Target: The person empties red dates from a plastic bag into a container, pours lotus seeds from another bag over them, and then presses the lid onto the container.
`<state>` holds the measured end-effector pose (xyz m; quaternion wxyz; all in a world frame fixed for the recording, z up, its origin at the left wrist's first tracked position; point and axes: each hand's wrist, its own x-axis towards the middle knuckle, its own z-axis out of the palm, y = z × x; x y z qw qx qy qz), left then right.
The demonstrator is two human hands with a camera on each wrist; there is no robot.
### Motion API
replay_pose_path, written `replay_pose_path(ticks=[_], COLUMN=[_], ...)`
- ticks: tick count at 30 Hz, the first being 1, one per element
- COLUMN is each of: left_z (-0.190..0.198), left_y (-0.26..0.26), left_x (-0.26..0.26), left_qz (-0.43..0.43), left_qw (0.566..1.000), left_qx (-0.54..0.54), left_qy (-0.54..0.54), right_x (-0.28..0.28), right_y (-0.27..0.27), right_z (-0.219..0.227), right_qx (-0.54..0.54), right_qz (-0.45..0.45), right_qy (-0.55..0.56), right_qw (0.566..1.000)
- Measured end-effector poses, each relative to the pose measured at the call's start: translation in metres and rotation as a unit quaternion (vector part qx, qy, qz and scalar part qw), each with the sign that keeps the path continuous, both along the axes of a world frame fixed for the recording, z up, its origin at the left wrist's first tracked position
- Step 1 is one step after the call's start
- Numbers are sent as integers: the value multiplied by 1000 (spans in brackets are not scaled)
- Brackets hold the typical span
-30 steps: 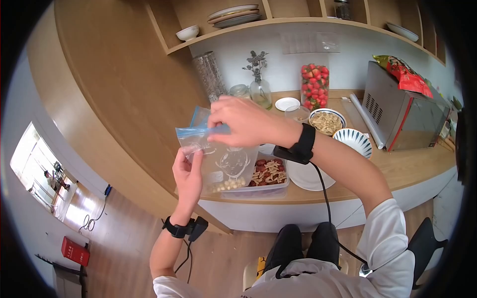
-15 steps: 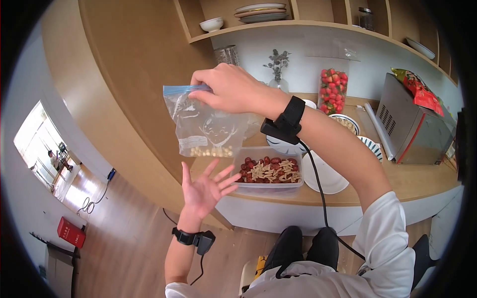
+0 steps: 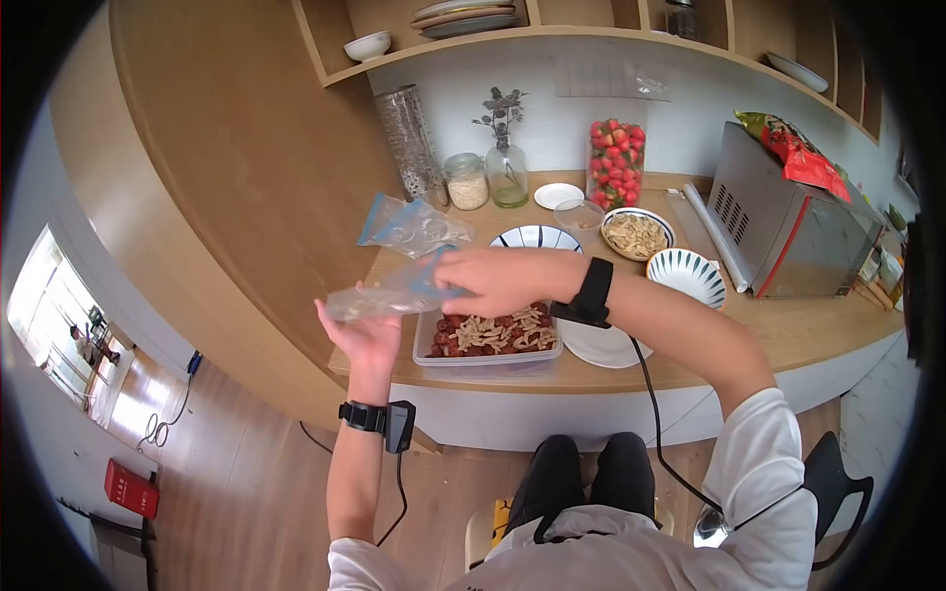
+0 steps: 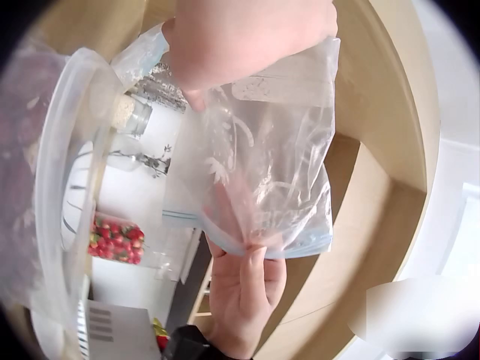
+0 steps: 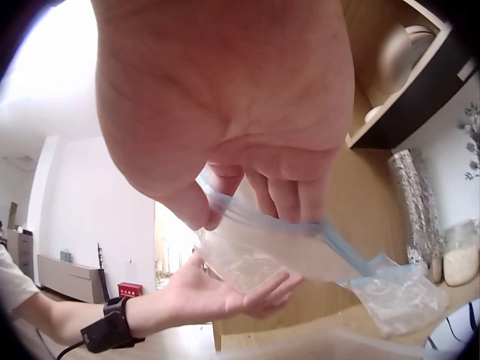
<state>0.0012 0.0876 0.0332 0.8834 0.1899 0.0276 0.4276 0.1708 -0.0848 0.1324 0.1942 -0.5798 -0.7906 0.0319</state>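
In the head view my right hand (image 3: 498, 279) pinches the blue zip edge of a clear plastic zip bag (image 3: 389, 295). The bag lies tilted, its lower end over my left hand (image 3: 367, 340), which is held palm up with fingers extended. The right wrist view shows the left palm (image 5: 225, 296) beneath the bag and the right fingers along its zip. Close to the right hand is a clear plastic container (image 3: 488, 361) with red dates (image 3: 448, 340) and pale strips (image 3: 503, 330) on top. Contents of the bag are blurred.
A second zip bag (image 3: 419, 229) lies behind on the counter. Around are a striped plate (image 3: 532, 236), a white plate (image 3: 601, 347), a bowl of pale slices (image 3: 636, 234), a striped bowl (image 3: 685, 276), a jar (image 3: 465, 182), a vase (image 3: 507, 177), strawberries (image 3: 616, 163) and a microwave (image 3: 818, 241).
The left hand let go of the bag's top and moved beneath it, palm up. The right hand brought the hanging bag down and tilted it onto that palm.
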Motion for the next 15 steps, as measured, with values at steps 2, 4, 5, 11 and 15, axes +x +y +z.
replay_pose_path(ticks=[2, 4, 5, 11, 15], left_z=[-5, -10, -12, -15, -23], left_y=[8, 15, 16, 14, 17], left_x=[4, 8, 9, 9, 6], left_qz=[-23, -49, -51, -75, -117], left_qw=[999, 997, 997, 996, 987], left_qx=[-11, 3, 6, 40, 111], left_qy=[23, 54, 55, 36, -7], right_x=[6, 10, 10, 23, 27], right_y=[-11, -17, -20, -8, -8], right_z=[-13, -23, -24, -39, -39], right_qx=[-32, -28, -46, -3, -86], right_qz=[34, 28, 31, 68, -35], right_qy=[-5, -17, 14, 142, 199], right_qw=[999, 999, 998, 988, 976])
